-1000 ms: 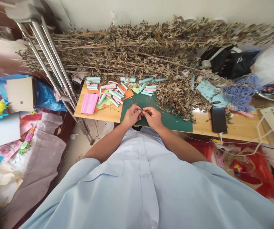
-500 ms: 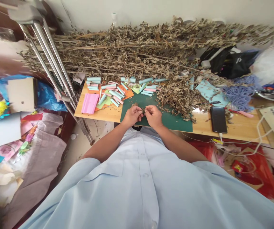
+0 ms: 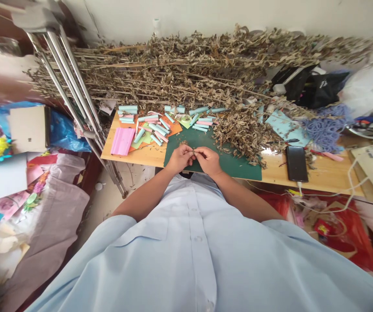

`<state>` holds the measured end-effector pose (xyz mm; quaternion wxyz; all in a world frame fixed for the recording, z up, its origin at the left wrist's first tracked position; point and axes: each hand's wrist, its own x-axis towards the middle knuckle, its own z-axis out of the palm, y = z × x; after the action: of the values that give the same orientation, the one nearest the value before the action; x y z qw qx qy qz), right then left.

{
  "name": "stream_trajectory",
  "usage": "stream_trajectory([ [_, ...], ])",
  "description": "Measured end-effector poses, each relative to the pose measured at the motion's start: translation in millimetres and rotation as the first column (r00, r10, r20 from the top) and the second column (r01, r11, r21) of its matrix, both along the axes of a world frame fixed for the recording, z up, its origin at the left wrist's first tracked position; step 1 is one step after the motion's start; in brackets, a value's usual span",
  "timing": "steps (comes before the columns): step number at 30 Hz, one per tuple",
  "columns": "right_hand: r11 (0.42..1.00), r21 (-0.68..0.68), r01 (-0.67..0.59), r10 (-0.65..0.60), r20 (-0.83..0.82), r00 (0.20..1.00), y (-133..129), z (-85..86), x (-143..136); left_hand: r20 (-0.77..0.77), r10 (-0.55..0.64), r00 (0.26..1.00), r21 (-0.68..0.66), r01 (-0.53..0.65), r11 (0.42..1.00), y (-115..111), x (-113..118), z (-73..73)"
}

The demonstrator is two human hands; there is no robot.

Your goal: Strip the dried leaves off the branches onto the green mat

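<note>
Over the front of the green cutting mat (image 3: pixel 238 167), my left hand (image 3: pixel 180 158) and my right hand (image 3: pixel 209 160) meet fingertip to fingertip. Both are closed in a pinch on a small bit of dried leaf (image 3: pixel 194 151), mostly covered by the fingers. A few leaf crumbs (image 3: pixel 183 143) lie just beyond my left hand. To the right on the mat is a heap of loose dried leaves (image 3: pixel 241 134). Behind and left of my hands are several rolled paper tubes (image 3: pixel 158 128) in light blue and pink, some on orange and green paper sheets.
Long dried leafy stalks (image 3: pixel 173 73) stretch along the back of the table. Metal crutches (image 3: pixel 69 78) lean at its left end, near a pink paper stack (image 3: pixel 122 141). On the right lie a plugged-in phone (image 3: pixel 296 164), purple yarn (image 3: pixel 325 125) and a blue sheet (image 3: pixel 287 128).
My right hand has shifted slightly left, its fingers now straighter and against the left fingertips. Less of the dried leaf shows between them. My left hand stays nearly still.
</note>
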<state>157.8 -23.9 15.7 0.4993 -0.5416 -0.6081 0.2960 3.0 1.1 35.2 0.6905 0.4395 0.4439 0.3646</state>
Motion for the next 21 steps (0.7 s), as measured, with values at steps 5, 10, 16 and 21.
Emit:
stream_trajectory([
  [5, 0.994, -0.105, 0.006, -0.011, -0.049, 0.999, -1.6, -3.2, -2.3, -0.045, -0.044, 0.998, 0.05, 0.046, 0.998, -0.1, -0.7, -5.5],
  [10, 0.977, -0.175, 0.121, -0.141, -0.105, 0.984, 3.2, -3.1, -2.1, -0.004, -0.023, 1.0, 0.031, 0.024, 0.999, -0.2, -0.8, -5.4],
  [16, 0.971, -0.216, 0.098, -0.144, -0.211, 0.967, 6.2, -1.0, -1.3, 0.006, 0.023, 1.0, 0.02, -0.023, 1.0, -0.8, 0.4, -4.2],
  [21, 0.983, -0.175, 0.057, -0.088, -0.179, 0.98, 3.1, 0.0, -2.0, -0.012, 0.055, 0.998, -0.01, -0.055, 0.998, 0.9, 2.9, -7.2],
])
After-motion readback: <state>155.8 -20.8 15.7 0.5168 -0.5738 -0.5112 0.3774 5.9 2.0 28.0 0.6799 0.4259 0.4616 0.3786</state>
